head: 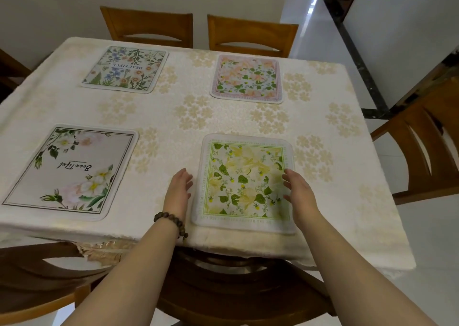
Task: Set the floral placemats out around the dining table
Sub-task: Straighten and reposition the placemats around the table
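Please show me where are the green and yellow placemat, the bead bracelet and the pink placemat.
green and yellow placemat (244, 181): head view, middle of its printed leaves.
bead bracelet (170, 220): head view, beads on the left wrist.
pink placemat (246, 78): head view, centre of its pattern.

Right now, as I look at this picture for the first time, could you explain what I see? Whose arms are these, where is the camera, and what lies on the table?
There is no machine here. A person wears a camera on the head, looking down at their own arms. The left hand and right hand are open, flanking the green-yellow placemat; neither grips it. On the tablecloth lie three more: the white rose placemat, the blue-flower placemat and the pink placemat. Wooden chairs stand around the table.
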{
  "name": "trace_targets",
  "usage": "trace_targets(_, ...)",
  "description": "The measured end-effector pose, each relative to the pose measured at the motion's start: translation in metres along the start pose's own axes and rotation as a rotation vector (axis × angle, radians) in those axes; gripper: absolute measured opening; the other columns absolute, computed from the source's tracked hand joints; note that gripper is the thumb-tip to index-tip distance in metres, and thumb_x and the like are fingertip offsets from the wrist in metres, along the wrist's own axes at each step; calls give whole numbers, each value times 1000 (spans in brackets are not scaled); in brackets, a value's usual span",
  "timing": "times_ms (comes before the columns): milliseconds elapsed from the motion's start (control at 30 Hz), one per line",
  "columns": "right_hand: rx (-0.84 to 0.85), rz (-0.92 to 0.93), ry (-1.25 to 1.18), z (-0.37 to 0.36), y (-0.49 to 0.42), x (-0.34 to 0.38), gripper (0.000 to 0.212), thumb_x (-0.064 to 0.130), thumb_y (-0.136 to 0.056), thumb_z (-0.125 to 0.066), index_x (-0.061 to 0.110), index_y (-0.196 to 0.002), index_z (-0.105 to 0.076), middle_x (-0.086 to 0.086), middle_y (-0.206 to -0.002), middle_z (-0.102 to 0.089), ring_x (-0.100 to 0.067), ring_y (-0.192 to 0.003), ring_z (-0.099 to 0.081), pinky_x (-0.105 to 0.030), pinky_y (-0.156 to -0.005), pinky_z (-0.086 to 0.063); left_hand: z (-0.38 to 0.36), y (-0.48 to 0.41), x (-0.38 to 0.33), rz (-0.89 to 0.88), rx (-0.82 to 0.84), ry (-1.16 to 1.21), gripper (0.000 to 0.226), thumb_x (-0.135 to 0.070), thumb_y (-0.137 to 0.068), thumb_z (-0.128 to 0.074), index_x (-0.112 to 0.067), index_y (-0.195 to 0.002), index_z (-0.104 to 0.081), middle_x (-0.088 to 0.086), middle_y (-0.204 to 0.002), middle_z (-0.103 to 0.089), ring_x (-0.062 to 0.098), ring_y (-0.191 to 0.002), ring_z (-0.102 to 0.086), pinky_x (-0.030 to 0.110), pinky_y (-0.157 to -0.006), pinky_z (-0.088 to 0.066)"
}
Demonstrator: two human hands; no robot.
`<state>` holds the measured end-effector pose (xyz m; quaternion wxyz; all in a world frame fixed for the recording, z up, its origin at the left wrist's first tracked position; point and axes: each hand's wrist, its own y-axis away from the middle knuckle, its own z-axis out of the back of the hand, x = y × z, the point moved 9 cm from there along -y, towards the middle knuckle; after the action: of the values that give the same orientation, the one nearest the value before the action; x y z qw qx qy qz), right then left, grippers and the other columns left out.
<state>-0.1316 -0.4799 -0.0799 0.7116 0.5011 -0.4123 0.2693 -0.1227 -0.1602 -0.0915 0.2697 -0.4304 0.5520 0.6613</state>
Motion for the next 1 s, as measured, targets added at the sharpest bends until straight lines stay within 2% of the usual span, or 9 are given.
trace_targets(100,50,3,-21,-24,2,17,46,47,-92,-47,22,-130,-56,4,-127,-60,-14,-114,-55,-43,-100,-45,9,2,-16,-55,-33,44,40,-38,-98,-37,-24,-134,-46,-3,-125,-55,13,-116,-52,37,-102,-40)
trace_targets(233,103,33,-11,-50,8,31,41,44,-94,-44,21,-125,-57,3,-120,-61,-12,-106,-57,-34,-81,-45,30,7,-28,-84,-96,144,33,-38,-96,-40,-28,-125,-51,-4,-121,-59,12,-114,-54,36,-99,-41)
trace_targets(433,207,68,61,-95,16,36,34,41,-95,-43,24,-119,-59,0,-121,-61,-14,-106,-57,-40,-95,-46,77,25,-31,-122,-230,215,34,-39,-96,-38,-28,-126,-51,-4,-123,-59,12,-114,-54,36,-95,-41)
trace_targets(533,288,83,108,-129,26,37,38,42,-94,-44,22,-123,-59,1,-120,-62,-13,-107,-57,-38,-94,-46,109,40,-28,-130,-316,247,40,-39,-98,-35,-23,-132,-49,-2,-125,-58,11,-112,-55,36,-95,-41)
trace_targets(633,371,96,129,-165,40,39,35,42,-94,-45,23,-118,-62,1,-118,-63,-16,-108,-57,-37,-90,-47,145,59,-25,-140,-423,304,43,-39,-99,-36,-21,-136,-47,-2,-126,-59,12,-114,-55,37,-98,-42)
trace_targets(700,442,120,146,-191,53,42,35,40,-95,-45,22,-120,-61,2,-118,-62,-16,-110,-56,-34,-85,-47,169,75,-27,-166,-502,347,40,-40,-95,-41,-25,-130,-52,-4,-121,-61,13,-115,-55,36,-97,-43)
trace_targets(800,551,151,177,-230,76,44,27,35,-96,-44,23,-116,-60,0,-118,-61,-16,-111,-55,-38,-91,-47,204,103,-32,-215,-605,416,25,-44,-87,-45,-36,-109,-56,-10,-111,-63,10,-111,-57,31,-87,-45)
trace_targets(933,692,166,218,-280,112,44,24,33,-96,-46,24,-112,-61,0,-116,-61,-14,-109,-55,-38,-92,-45,254,140,-35,-267,-727,465,32,-48,-85,-45,-34,-112,-56,-9,-115,-63,7,-110,-58,30,-89,-46)
trace_targets(1000,752,172,232,-304,133,44,25,31,-96,-46,21,-113,-61,-1,-115,-61,-14,-109,-55,-38,-91,-45,278,160,-34,-285,-791,487,25,-47,-88,-45,-37,-108,-56,-9,-113,-65,3,-103,-62,25,-83,-47)
